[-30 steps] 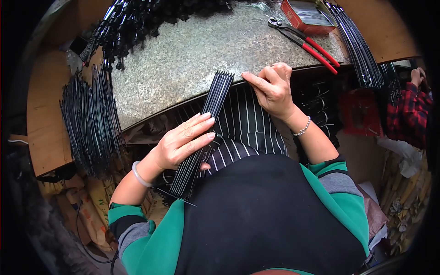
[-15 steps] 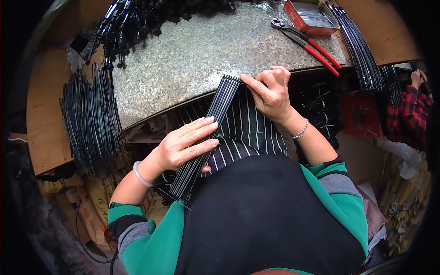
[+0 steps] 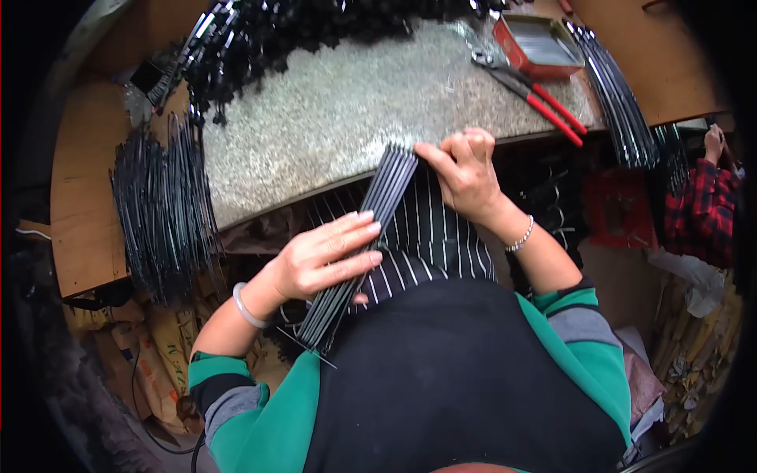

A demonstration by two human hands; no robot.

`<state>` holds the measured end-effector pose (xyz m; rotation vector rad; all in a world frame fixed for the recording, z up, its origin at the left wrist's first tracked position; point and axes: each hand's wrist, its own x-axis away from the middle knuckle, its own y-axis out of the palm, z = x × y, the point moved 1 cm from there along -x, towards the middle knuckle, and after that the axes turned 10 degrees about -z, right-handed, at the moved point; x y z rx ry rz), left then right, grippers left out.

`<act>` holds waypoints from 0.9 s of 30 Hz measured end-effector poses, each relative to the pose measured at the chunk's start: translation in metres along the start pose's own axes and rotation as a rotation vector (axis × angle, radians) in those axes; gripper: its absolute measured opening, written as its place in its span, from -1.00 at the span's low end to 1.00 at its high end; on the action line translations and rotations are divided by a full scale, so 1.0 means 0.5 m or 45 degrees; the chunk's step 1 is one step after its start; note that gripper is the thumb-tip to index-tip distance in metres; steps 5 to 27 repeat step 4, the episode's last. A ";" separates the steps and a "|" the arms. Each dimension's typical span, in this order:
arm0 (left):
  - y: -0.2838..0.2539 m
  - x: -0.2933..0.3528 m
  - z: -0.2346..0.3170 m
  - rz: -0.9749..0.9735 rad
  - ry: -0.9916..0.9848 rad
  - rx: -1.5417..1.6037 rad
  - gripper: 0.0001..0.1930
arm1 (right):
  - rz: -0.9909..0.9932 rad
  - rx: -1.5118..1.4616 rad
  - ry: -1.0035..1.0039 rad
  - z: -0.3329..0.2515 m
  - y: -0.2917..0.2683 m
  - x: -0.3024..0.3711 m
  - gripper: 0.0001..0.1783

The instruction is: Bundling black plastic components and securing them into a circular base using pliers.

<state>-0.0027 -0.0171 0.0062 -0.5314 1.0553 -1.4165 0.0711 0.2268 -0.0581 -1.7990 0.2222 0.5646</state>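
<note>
A flat bundle of thin black rods slants from my lap up to the table's front edge. My left hand is closed round its middle, fingers across the top and the thumb partly showing below. At the lower end of the bundle, a thin wire-like piece sticks out crosswise. My right hand is at the upper end, its thumb and forefinger pinched against the corner of the rod tips and the other fingers curled. Whatever lies in that pinch is too small to make out.
Red-handled pliers lie on the speckled tabletop, beside a red box of thin pins. Black rods hang at left and right; a dark heap lies at the back. A person's checked sleeve shows far right.
The whole view has shifted slightly, with the table and its contents a little lower in it. Both hands keep nearly the same hold on the rod bundle.
</note>
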 end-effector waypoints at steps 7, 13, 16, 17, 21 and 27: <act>0.004 0.007 0.003 -0.031 0.015 -0.055 -0.59 | -0.069 -0.117 -0.059 0.018 -0.001 0.014 -0.53; 0.004 0.007 0.003 -0.031 0.015 -0.055 -0.59 | -0.069 -0.117 -0.059 0.018 -0.001 0.014 -0.53; 0.004 0.007 0.003 -0.031 0.015 -0.055 -0.59 | -0.069 -0.117 -0.059 0.018 -0.001 0.014 -0.53; 0.004 0.007 0.003 -0.031 0.015 -0.055 -0.59 | -0.069 -0.117 -0.059 0.018 -0.001 0.014 -0.53; 0.004 0.007 0.003 -0.031 0.015 -0.055 -0.59 | -0.069 -0.117 -0.059 0.018 -0.001 0.014 -0.53; 0.004 0.007 0.003 -0.031 0.015 -0.055 -0.59 | -0.069 -0.117 -0.059 0.018 -0.001 0.014 -0.53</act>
